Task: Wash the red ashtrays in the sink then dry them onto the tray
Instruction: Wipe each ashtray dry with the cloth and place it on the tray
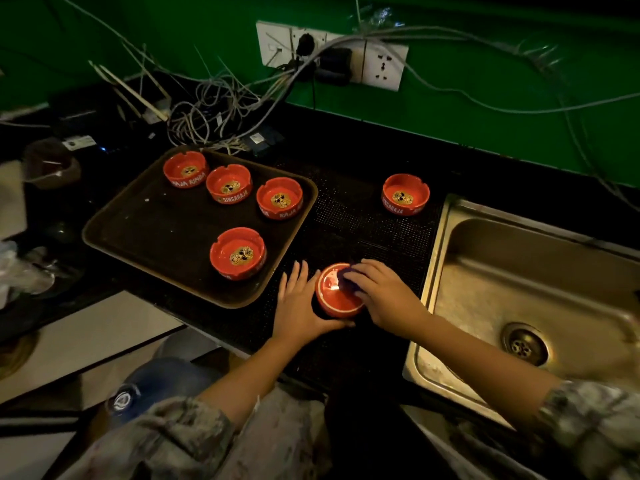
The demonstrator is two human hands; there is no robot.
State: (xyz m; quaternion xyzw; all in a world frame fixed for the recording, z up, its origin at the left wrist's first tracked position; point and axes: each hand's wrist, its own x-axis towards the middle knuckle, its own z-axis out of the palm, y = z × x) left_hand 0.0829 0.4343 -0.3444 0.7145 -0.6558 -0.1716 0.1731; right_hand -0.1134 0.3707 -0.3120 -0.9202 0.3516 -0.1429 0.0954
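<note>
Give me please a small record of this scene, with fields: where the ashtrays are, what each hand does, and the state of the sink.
ashtrays on tray: four, upright, on the brown tray
ashtray on counter: one, upright, on the black mat beside the sink
ashtray in work: one, upside down, on the mat between tray and sink
left hand: steadies the upside-down ashtray at its side
right hand: presses a dark blue cloth on its base
sink: holds no ashtray; drain visible

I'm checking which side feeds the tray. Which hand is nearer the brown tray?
Left. The left hand lies just off the brown tray's near right corner, bracing the upturned ashtray. The right hand sits beyond that ashtray, toward the sink, pressing a dark cloth on it.
</note>
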